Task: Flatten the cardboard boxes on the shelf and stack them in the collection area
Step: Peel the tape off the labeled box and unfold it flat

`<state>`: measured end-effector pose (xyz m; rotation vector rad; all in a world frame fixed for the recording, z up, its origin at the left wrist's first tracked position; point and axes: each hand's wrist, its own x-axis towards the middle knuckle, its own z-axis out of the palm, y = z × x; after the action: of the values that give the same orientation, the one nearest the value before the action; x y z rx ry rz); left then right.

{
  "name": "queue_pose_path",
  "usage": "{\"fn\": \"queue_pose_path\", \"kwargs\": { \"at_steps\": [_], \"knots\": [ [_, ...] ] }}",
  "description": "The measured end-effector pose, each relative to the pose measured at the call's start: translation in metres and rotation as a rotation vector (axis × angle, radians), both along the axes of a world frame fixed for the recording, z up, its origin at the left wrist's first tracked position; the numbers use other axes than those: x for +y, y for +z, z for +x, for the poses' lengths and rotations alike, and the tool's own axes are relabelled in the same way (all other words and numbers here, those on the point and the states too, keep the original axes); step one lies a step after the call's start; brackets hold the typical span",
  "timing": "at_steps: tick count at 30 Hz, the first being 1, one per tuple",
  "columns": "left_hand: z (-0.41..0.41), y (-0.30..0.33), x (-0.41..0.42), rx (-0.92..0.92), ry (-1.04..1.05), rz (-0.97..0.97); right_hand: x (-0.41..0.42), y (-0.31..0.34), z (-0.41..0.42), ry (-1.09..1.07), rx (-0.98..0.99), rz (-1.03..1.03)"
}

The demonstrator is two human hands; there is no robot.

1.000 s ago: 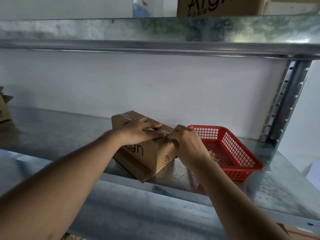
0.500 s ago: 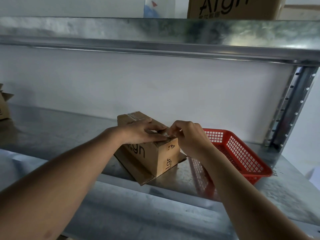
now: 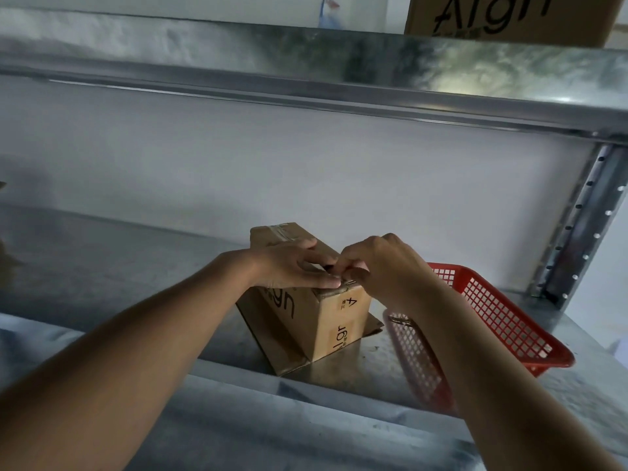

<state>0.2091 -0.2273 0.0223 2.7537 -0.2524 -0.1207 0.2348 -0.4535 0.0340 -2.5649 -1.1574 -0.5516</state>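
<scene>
The cardboard box [image 3: 307,307] stands on the shelf [image 3: 102,266], beside the red basket [image 3: 492,321]. Left hand [image 3: 289,268] presses flat on top; right hand [image 3: 377,266] pinches the tape end [image 3: 339,278] (partly hidden). Peel low along the seam, bracing firmly.

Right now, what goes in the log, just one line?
step: peeling tape | box: upright on shelf, not flattened | left hand: presses box top | right hand: fingers pinch tape end

Two bare forearms, no sleeves, left hand [image 3: 289,266], right hand [image 3: 380,266], short fingernails
</scene>
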Motion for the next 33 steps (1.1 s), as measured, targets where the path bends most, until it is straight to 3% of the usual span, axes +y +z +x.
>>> {"fn": "queue_pose_path", "kwargs": {
  "at_steps": [10,15,20,24,28,33],
  "knots": [
    [0.008,0.001,0.017,0.029,-0.086,-0.028,-0.001,-0.002,-0.009,-0.01,0.068,0.129],
    [0.006,0.008,0.037,-0.023,-0.167,-0.069,0.005,-0.007,-0.014,-0.008,0.296,0.232],
    [-0.001,0.011,0.051,-0.226,-0.027,-0.106,0.023,-0.004,-0.012,-0.083,0.364,0.256],
    [-0.016,0.014,0.065,-0.133,0.018,-0.247,0.043,0.006,-0.019,-0.008,0.546,0.269],
    [-0.032,0.0,0.076,-0.068,0.081,-0.508,0.069,0.004,-0.032,0.045,0.707,0.301],
    [-0.045,-0.012,0.07,-0.225,0.171,-0.506,0.098,-0.008,-0.04,-0.046,0.615,0.386]
  ]
}}
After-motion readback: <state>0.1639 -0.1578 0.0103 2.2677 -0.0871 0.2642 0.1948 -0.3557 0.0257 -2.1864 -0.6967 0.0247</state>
